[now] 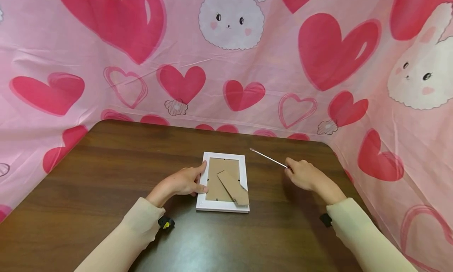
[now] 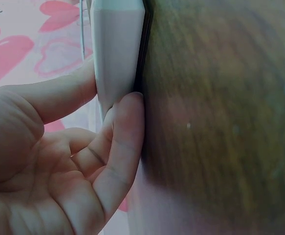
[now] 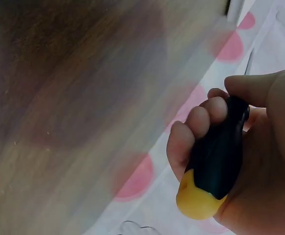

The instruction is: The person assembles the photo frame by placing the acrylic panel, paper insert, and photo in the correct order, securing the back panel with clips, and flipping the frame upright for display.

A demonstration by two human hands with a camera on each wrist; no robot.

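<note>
A white picture frame (image 1: 223, 206) lies with its back up on the table, a brown backing board (image 1: 216, 165) set in it. Its cardboard stand (image 1: 235, 187) slants across the lower right of the board. My left hand (image 1: 184, 181) grips the frame's left edge, thumb on top; in the left wrist view, fingers curl against the frame's side (image 2: 115, 54) near the table. To the right of the frame, my right hand (image 1: 302, 175) holds a screwdriver (image 3: 215, 161) by its black and yellow handle. The thin shaft (image 1: 270, 159) points up and left, its tip apart from the frame.
The brown wooden table (image 1: 106, 193) stretches to both sides of the frame. Pink cloth (image 1: 212, 63) with hearts and rabbits hangs behind the table and along its left and right sides.
</note>
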